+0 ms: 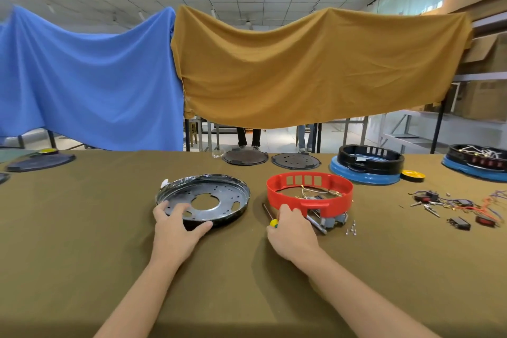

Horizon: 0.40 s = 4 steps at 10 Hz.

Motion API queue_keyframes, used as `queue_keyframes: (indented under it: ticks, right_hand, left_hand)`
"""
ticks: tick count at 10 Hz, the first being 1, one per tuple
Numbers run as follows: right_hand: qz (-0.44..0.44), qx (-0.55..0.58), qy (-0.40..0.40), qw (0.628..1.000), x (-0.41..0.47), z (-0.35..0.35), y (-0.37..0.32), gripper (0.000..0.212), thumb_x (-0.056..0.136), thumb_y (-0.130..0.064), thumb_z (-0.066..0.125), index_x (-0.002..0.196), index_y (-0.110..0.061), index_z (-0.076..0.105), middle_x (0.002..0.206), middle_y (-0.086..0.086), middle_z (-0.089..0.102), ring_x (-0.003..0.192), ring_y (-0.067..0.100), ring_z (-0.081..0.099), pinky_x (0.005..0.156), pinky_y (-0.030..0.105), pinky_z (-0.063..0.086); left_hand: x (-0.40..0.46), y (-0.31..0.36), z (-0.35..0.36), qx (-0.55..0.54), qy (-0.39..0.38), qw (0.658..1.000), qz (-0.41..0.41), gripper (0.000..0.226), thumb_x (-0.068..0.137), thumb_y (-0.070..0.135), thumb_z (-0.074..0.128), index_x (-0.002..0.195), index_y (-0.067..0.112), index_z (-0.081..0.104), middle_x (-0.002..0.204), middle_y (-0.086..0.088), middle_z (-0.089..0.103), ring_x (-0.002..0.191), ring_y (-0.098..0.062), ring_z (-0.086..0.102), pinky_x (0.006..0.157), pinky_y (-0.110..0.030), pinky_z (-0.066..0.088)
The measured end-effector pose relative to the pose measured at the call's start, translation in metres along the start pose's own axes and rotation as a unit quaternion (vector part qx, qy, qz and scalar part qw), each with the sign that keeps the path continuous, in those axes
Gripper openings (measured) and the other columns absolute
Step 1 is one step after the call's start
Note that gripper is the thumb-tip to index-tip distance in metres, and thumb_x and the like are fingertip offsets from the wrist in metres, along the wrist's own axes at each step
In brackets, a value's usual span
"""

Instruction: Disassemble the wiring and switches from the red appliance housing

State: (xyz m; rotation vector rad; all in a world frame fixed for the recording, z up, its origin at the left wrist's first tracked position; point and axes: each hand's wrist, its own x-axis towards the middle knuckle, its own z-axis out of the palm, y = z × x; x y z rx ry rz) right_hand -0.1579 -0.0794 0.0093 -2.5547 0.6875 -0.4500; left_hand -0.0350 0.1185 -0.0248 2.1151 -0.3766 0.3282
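The red ring-shaped housing (pixel 310 195) sits on the olive table, tilted up at its near side over grey switch parts (pixel 333 221), with thin wires (pixel 315 191) lying inside it. My right hand (pixel 292 230) is at its near-left rim, fingers curled round a screwdriver with a yellow-green handle (pixel 273 223) and dark shaft (pixel 267 210). My left hand (pixel 175 225) grips the near edge of a black round metal base plate (pixel 204 199) to the left of the housing. Small screws (pixel 352 229) lie by the grey parts.
Loose wires, red switches and black parts (pixel 461 206) are scattered at the right. Two dark discs (pixel 245 158) lie behind. A black housing on a blue base (pixel 367 166) and another (pixel 477 160) stand at back right. Blue and mustard cloths (pixel 301 63) hang behind the table.
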Motion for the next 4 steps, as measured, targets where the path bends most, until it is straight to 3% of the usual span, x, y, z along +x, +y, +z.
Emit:
queue_keyframes:
  ticks: [1,2,3,4]
  right_hand:
    - [-0.003,0.061,0.023,0.998,0.0,0.001,0.01,0.025,0.096,-0.041,0.054,0.109,-0.019,0.054,0.111,0.001,0.048,0.1,0.019,0.057,0.086,0.034,0.048]
    - [-0.043,0.134,0.027,0.99,-0.01,-0.003,0.027,0.026,0.096,-0.048,0.052,0.108,-0.027,0.058,0.104,-0.006,0.052,0.092,0.006,0.054,0.08,0.028,0.044]
    - [-0.121,0.141,-0.019,0.982,-0.023,-0.015,0.045,0.033,0.096,-0.055,0.052,0.122,-0.035,0.054,0.109,-0.014,0.05,0.106,0.003,0.049,0.092,0.027,0.044]
    - [-0.185,0.055,-0.062,0.979,-0.036,-0.024,0.061,0.051,0.094,-0.064,0.048,0.138,-0.04,0.043,0.124,-0.018,0.046,0.121,0.002,0.037,0.103,0.026,0.036]
  left_hand:
    - [0.003,-0.003,0.004,0.011,-0.001,1.0,0.002,0.015,0.087,0.02,0.075,0.099,0.017,0.067,0.149,-0.012,0.03,0.135,-0.021,0.04,0.093,-0.027,0.033]
    - [0.006,-0.002,0.004,0.019,-0.011,1.0,-0.002,0.018,0.092,0.02,0.069,0.108,0.016,0.065,0.152,-0.009,0.029,0.132,-0.022,0.044,0.09,-0.026,0.033]
    - [0.008,-0.002,0.005,0.023,-0.016,1.0,0.001,0.035,0.095,0.019,0.064,0.129,0.019,0.055,0.159,-0.01,0.018,0.129,-0.027,0.047,0.092,-0.028,0.034]
    - [0.004,-0.001,0.002,0.012,0.0,1.0,-0.002,0.05,0.094,0.014,0.064,0.141,0.018,0.047,0.158,-0.011,0.018,0.103,-0.025,0.056,0.092,-0.029,0.037]
